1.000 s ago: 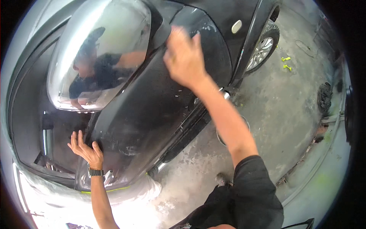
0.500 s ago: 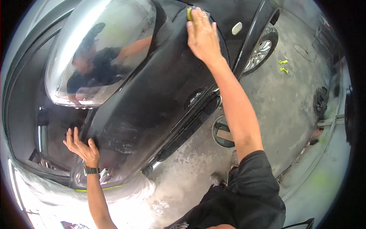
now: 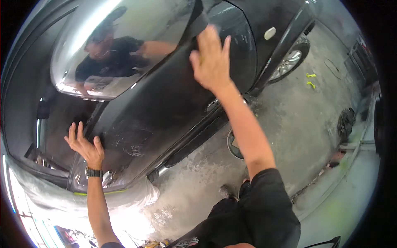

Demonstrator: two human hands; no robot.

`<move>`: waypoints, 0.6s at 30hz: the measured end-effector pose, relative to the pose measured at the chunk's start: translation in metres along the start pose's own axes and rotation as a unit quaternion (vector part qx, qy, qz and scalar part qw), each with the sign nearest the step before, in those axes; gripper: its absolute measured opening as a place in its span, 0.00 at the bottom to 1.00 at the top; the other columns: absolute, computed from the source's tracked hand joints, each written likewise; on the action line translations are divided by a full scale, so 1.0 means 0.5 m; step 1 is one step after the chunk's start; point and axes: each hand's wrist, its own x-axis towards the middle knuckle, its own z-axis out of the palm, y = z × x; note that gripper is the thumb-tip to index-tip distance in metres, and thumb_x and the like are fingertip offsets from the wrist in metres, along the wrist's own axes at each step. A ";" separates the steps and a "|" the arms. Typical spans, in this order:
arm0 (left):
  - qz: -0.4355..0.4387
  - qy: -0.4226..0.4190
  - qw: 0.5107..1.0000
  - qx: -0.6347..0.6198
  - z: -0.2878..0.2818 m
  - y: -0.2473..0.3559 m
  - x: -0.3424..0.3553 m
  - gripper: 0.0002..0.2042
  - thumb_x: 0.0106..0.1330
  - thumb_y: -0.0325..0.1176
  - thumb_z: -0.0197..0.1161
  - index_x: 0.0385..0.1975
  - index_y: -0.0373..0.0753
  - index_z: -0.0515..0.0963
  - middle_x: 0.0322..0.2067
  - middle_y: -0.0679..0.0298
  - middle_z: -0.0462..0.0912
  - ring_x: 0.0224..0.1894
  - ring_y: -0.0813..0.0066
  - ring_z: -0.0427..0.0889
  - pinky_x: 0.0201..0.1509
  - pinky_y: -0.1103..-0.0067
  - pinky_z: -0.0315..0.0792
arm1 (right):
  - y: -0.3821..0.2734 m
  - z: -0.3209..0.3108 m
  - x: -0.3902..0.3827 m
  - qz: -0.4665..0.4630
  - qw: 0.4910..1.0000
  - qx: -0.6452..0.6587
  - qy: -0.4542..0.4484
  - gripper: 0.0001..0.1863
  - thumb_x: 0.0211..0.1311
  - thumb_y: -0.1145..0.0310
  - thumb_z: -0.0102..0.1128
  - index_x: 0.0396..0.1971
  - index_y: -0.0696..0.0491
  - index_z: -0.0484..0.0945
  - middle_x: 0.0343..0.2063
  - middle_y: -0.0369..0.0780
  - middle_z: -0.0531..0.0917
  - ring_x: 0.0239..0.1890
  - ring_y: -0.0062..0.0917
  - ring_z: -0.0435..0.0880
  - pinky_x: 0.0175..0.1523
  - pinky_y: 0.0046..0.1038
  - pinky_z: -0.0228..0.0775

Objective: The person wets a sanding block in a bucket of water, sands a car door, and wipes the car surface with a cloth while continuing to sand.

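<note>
My right hand [image 3: 213, 62] lies palm down on the black car panel [image 3: 165, 91], to the right of the shiny window [image 3: 136, 37]. Its fingers stretch away from me and are slightly blurred. A bit of yellow, the edge of a small pad [image 3: 202, 60], shows beside them; the hand covers the rest. Lower left, my left hand [image 3: 86, 145] rests with spread fingers by the panel's edge, holding nothing, a dark watch [image 3: 94, 172] on its wrist. Pale scuff marks [image 3: 134, 149] mark the panel to its right.
Beyond the panel are a pale oval spot [image 3: 269, 33] and a wheel [image 3: 289, 62]. On the concrete floor lie yellow-green pieces [image 3: 311, 84], a wire loop [image 3: 332, 68] and a black bundle [image 3: 345, 123]. A round basin [image 3: 233, 144] stands below my right forearm. Sheeting [image 3: 136, 202] drapes the near end.
My right hand has slid back toward me over the panel, and the yellow pad is now mostly hidden. My left hand stays by the panel's edge. The whole view has shifted slightly.
</note>
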 end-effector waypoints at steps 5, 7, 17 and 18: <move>-0.005 0.020 1.000 -0.008 0.012 0.022 0.014 0.34 0.79 0.59 0.45 0.74 0.39 0.66 0.73 0.49 0.64 0.77 0.48 0.59 0.79 0.40 0.42 | 0.072 -0.002 0.091 0.141 0.986 0.026 0.090 0.32 0.79 0.57 0.49 0.73 0.62 0.64 0.75 0.54 0.65 0.78 0.52 0.60 0.75 0.70 0.47; -0.005 0.008 1.000 0.005 0.009 0.010 0.006 0.34 0.79 0.59 0.45 0.74 0.39 0.66 0.73 0.49 0.64 0.77 0.49 0.59 0.79 0.41 0.42 | 0.019 -0.006 0.038 0.091 0.994 0.045 0.030 0.33 0.79 0.55 0.47 0.74 0.61 0.63 0.76 0.54 0.64 0.79 0.52 0.59 0.76 0.71 0.44; 0.008 0.006 1.000 0.017 0.007 0.011 0.008 0.33 0.80 0.59 0.45 0.74 0.40 0.66 0.73 0.49 0.64 0.77 0.50 0.59 0.79 0.41 0.43 | 0.058 -0.037 0.024 0.071 0.997 0.042 -0.003 0.34 0.78 0.54 0.49 0.73 0.61 0.64 0.75 0.55 0.64 0.79 0.49 0.61 0.75 0.70 0.47; 0.013 0.009 1.000 0.016 0.006 0.015 0.008 0.33 0.80 0.58 0.44 0.74 0.39 0.65 0.74 0.49 0.64 0.77 0.49 0.59 0.80 0.42 0.43 | 0.080 -0.047 0.037 0.059 0.998 0.016 -0.003 0.33 0.78 0.54 0.48 0.73 0.60 0.65 0.75 0.54 0.65 0.78 0.47 0.62 0.75 0.70 0.49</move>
